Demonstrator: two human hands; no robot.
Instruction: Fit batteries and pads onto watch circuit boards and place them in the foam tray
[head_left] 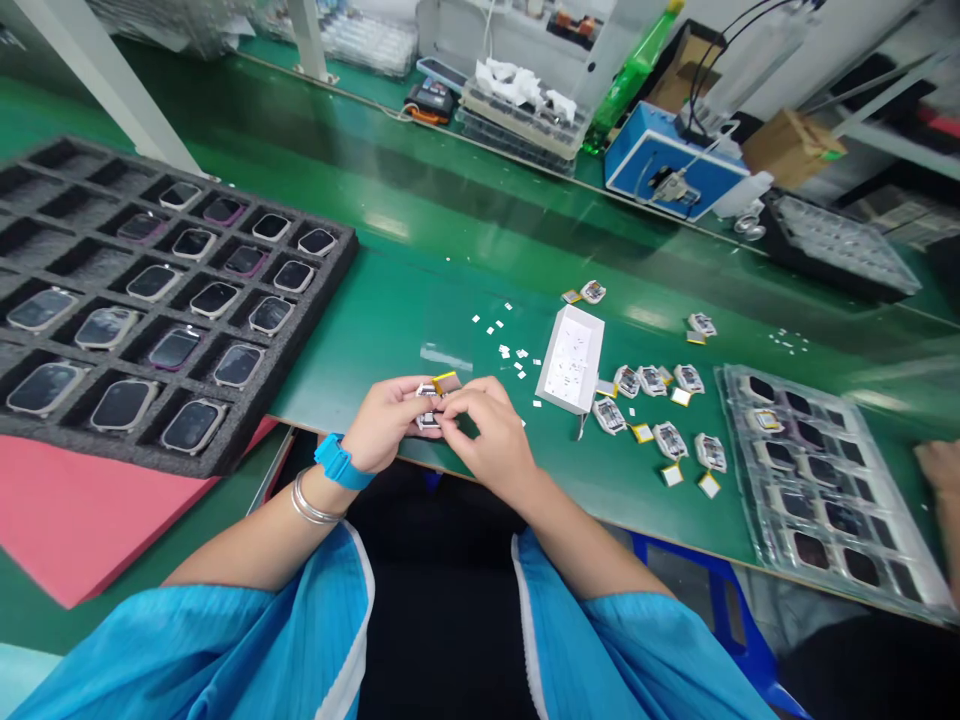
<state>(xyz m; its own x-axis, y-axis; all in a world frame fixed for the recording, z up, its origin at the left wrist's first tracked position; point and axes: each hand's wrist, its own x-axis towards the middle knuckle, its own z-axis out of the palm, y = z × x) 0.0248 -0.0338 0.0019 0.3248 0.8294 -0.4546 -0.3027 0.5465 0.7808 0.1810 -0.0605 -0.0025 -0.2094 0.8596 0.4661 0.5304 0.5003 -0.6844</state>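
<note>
Close to the table's front edge, my left hand (388,418) grips an opened smartwatch body (427,420) with its inner parts showing. A flat battery (446,382) with a yellow edge sticks up from its far side. My right hand (486,428) meets it from the right, thumb and forefinger pinched together at the watch body. Whatever lies between those fingertips is too small to make out. Just beyond my hands, small white pieces (505,351) are scattered over the green tabletop. To their right stands an open white box (573,355) with tiny bits inside.
Several opened watch bodies (670,440) with batteries lie right of the box. A grey foam tray (330,290) of watches sits at left, over a red sheet (82,510). Clear plastic trays (832,480) hold screens at right, near another person's hand (941,465). A blue box (667,165) stands behind.
</note>
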